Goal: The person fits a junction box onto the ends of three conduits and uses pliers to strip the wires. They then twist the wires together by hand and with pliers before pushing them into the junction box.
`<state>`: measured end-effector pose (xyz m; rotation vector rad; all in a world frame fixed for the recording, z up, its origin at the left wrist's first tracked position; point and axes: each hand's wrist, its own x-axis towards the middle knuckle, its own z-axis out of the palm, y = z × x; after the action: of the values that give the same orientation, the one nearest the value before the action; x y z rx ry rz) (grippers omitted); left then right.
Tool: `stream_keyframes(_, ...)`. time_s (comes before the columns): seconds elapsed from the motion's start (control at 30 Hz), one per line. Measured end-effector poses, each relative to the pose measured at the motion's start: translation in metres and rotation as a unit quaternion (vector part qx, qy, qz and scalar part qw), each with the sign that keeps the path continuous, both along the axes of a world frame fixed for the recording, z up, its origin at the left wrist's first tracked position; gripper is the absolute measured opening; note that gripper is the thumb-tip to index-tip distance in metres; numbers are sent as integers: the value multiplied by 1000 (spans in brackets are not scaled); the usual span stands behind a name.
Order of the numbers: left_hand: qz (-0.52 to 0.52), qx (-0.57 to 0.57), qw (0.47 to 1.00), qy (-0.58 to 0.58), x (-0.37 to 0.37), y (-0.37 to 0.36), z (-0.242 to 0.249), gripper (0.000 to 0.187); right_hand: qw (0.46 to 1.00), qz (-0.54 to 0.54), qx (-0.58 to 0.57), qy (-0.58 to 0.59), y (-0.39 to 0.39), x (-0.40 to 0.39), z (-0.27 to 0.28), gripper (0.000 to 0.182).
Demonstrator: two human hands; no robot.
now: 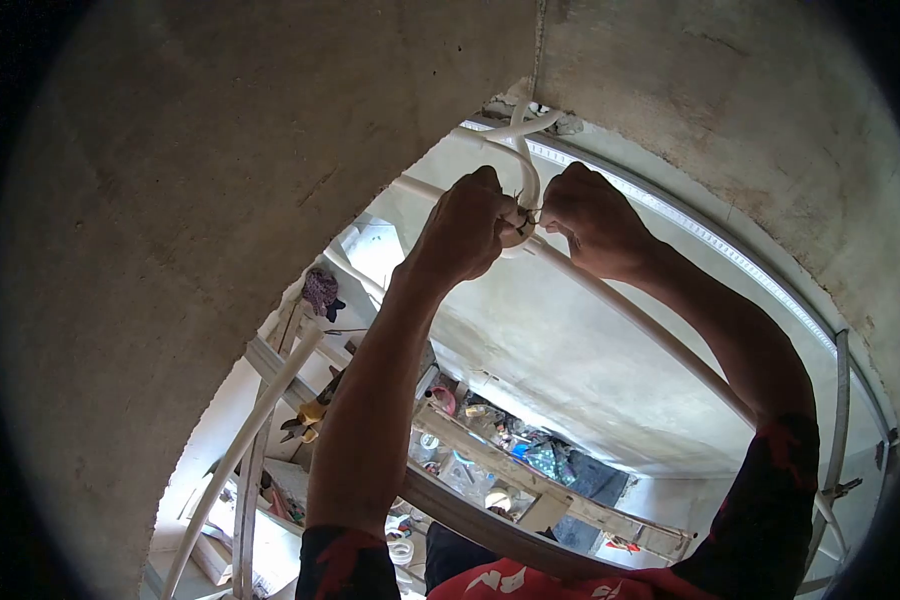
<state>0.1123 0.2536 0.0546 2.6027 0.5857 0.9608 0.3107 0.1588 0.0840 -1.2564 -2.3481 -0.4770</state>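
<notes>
Both my hands are raised to a white round fitting (516, 238) where white conduit pipes meet. Thin dark wires (530, 216) stick out there, between my fingertips. My left hand (467, 222) is closed in a pinch at the left side of the fitting, on the wires. From the right, my right hand (598, 222) pinches the end of a thin wire, its other fingers curled in. A curved white pipe (530, 180) rises from the fitting toward the opening above. Another long white pipe (650, 335) runs down to the right. My fingers partly hide the wire ends.
A curved metal profile (710, 232) arcs along the right. Yellow-handled pliers (308, 415) hang on the frame at left, below a purple cloth (321, 290). Rough concrete (220, 180) borders the opening. Far below are a wooden plank (570, 505) and clutter including a pink bucket (443, 401).
</notes>
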Motion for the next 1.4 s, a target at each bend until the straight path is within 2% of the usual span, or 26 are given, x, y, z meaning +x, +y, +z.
stream_keyframes(0.07, -12, -44, 999, 1, -6, -3, 8, 11, 998, -32, -49, 22, -9, -1, -1, 20)
stream_keyframes(0.1, -22, -87, 996, 3, -9, -4, 11, 12, 998, -32, -49, 19, -15, -2, 0, 20)
stream_keyframes(0.13, -21, -87, 996, -2, -11, -5, 12, 12, 998, -48, -36, 23, -24, -3, 3, 28)
stream_keyframes(0.17, -27, -97, 994, -43, -12, -5, 13, 13, 997, -64, -25, 27, -33, -4, 6, 36)
stream_keyframes(0.2, -34, -107, 990, -84, -13, -4, 13, 14, 997, -63, -28, 23, -42, -5, 9, 36)
stream_keyframes(0.27, -7, -116, 988, -105, -12, 0, 13, 15, 996, -82, -17, 31, -65, -7, 16, 47)
stream_keyframes(0.33, 22, -125, 984, -125, -13, 4, 13, 16, 996, -75, -11, 41, -95, -13, 20, 42)
stream_keyframes(0.4, 111, -98, 980, -135, -17, 6, 14, 16, 995, -88, -35, 23, -126, -18, 19, 38)
stream_keyframes(0.47, 122, -90, 977, -149, -15, 14, 6, 15, 993, -98, -70, 15, -159, -31, 23, 32)
stream_keyframes(0.53, 167, -75, 979, -85, -14, 11, 5, 15, 986, -86, -144, 17, -190, -41, 21, 28)
stream_keyframes(0.6, 161, -92, 977, -101, -13, 11, 0, 15, 969, -64, -235, 26, -218, -46, 25, 27)
stream_keyframes(0.67, 172, -55, 980, -83, -13, 9, -1, 16, 945, -91, -306, 69, -242, -47, 20, 30)
stream_keyframes(0.87, 182, -57, 979, -65, -16, 10, -4, 17, 915, -200, -327, 128, -306, -41, -7, 32)
stream_keyframes(0.93, 184, -46, 981, -47, -15, 11, -3, 18, 885, -260, -343, 176, -326, -40, -18, 30)
stream_keyframes(1.07, 179, -55, 982, -10, -14, 10, 0, 19, 870, -300, -337, 200, -354, -39, -44, 27)
stream_keyframes(1.23, 169, -79, 982, -5, -13, 8, 0, 19, 877, -288, -331, 197, -356, -35, -56, 26)
stream_keyframes(1.3, 155, -22, 987, -31, -15, 3, 2, 19, 866, -290, -343, 219, -353, -33, -61, 26)
stream_keyframes(1.4, 144, 13, 987, -64, -17, 11, 0, 18, 878, -257, -349, 203, -352, -35, -67, 26)
